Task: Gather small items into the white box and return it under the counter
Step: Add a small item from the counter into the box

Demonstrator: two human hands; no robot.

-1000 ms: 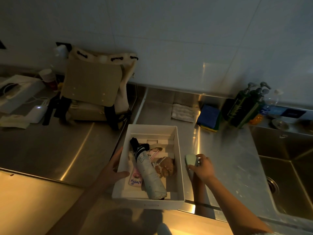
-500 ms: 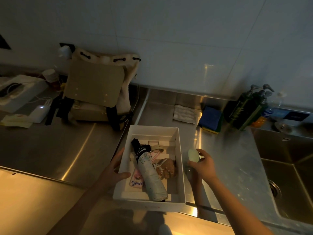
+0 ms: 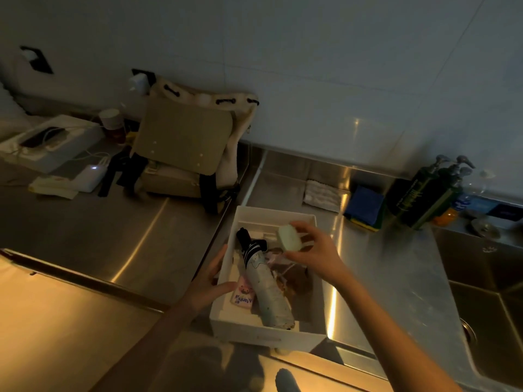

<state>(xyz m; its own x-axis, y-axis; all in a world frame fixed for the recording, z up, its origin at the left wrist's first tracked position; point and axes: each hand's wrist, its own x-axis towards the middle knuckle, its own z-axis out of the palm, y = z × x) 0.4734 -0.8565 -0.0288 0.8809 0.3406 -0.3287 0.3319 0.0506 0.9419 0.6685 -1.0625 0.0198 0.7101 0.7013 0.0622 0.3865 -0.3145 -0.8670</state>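
Two hands: left hand (image 3: 210, 287) grips white box (image 3: 254, 333), right hand (image 3: 317, 250) pinches pale case (image 3: 289, 237).

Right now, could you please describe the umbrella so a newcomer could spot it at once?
Find the white box on the steel counter. The umbrella lies lengthwise inside it. It is the longest item there: a pale folded tube, black at its far end.

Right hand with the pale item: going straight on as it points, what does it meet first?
Probably the folded umbrella, at its black handle, inside the white box; the right hand may pass above.
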